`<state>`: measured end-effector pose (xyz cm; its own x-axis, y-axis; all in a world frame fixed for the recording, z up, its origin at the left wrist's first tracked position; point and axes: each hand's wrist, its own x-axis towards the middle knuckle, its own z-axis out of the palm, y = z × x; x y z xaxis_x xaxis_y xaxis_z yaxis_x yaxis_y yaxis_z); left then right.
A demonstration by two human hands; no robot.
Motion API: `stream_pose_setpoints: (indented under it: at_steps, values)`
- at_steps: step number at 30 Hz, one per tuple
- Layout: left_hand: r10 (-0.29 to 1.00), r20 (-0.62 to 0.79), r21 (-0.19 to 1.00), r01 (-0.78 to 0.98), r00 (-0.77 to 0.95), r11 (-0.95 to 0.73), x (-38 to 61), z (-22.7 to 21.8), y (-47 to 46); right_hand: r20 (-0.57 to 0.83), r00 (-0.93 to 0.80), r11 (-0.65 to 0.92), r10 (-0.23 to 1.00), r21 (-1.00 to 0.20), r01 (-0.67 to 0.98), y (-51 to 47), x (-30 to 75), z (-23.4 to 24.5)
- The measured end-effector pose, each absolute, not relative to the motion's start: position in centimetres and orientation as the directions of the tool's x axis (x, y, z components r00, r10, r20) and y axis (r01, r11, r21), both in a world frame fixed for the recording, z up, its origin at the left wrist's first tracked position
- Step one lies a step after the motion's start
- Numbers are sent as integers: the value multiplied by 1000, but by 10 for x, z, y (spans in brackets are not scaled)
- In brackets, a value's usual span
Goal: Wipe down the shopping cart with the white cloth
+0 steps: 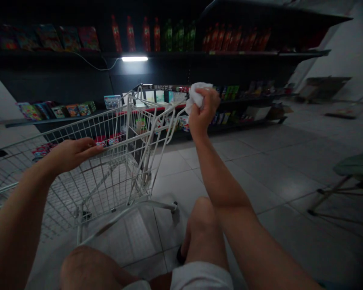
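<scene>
Right hand (205, 104) pinching a white cloth (194, 95), best held bunched against the cart handle (165, 87); left hand (71, 154) loosely spread, seemingly steadying the rim (125, 141)

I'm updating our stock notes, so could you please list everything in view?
Shopping cart: 1, pale, left to centre
Cloth: 1, white, upper centre
Shelf unit: 1, dark, background
Lamp: 1, white, under upper shelf
Red bottles: several, red, upper shelf
Green bottles: several, green, upper shelf
Packets: several, multicoloured, upper shelf's left
Packages: many, multicoloured, lower shelves
Stool: 1, greenish, right edge
Unclear objects: several, dark, back right
Tiled floor: 1, grey, below
Shorts: 1 pair, white, bottom
Knees: 2, bare, bottom
Left hand: 1, bare, on cart's side rim
Right hand: 1, bare, gripping cloth
</scene>
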<state>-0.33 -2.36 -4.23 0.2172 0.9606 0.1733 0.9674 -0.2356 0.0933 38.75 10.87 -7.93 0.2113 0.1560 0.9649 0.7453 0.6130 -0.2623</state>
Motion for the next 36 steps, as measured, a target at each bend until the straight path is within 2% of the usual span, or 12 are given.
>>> stream_pose_setpoints:
  at_steps: [4,7,10,12,14,16,18,22,26,29,32,36]
  values:
    - [917,157,85,920,367,-383,62,-26,-4,958,104,653,266,-259,711,85,309,-128]
    - [878,87,106,872,471,-478,85,-32,14,925,-265,709,274,-8,705,63,270,-179]
    - [877,72,137,867,474,-480,82,-43,21,861,-497,773,111,240,588,58,282,-186]
    - [889,91,152,877,448,-457,74,-47,20,943,-326,755,65,167,634,66,299,-164]
    - [899,93,177,881,429,-438,66,-48,18,995,-10,713,104,-67,698,76,303,-137]
    - [903,87,218,877,420,-429,60,-48,17,972,148,686,184,-235,689,82,287,-126]
    - [907,84,254,871,413,-420,56,-49,17,961,59,695,270,-237,678,79,257,-143]
    - [911,97,245,877,402,-413,50,-52,17,841,-380,785,386,-83,614,43,199,-236]
    - [916,99,233,886,388,-401,46,-54,15,699,-600,868,389,-60,493,3,185,-312]
    - [925,90,249,891,370,-380,44,-54,12,688,-633,893,356,-52,446,2,191,-319]
    - [925,112,236,895,363,-379,43,-54,10,742,-593,899,314,-31,437,22,197,-291]
    - [925,130,217,900,358,-379,45,-54,11,934,-223,806,279,-101,583,48,191,-249]
